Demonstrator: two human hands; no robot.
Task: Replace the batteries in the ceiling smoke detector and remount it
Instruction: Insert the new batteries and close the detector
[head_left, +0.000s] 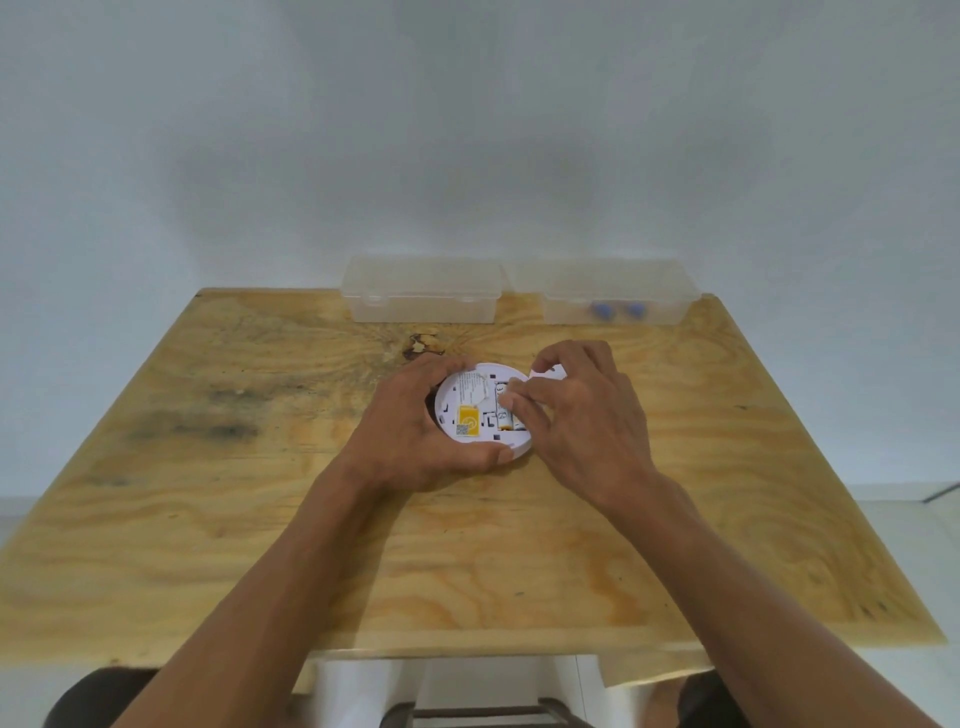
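A round white smoke detector (470, 410) lies back side up in the middle of the wooden table (260, 519). Its back shows a yellow label and an open battery bay with a battery (504, 421) in it. My left hand (415, 436) grips the detector's left and near rim. The fingertips of my right hand (576, 421) press down over the battery bay; what they pinch is hidden. A small white piece (551, 372), perhaps the battery cover, lies just behind my right hand.
Two clear plastic boxes stand at the table's far edge against the wall: the left box (422, 299) looks bare inside, the right box (613, 301) holds two blue items (615, 310). A stool shows below the table's near edge.
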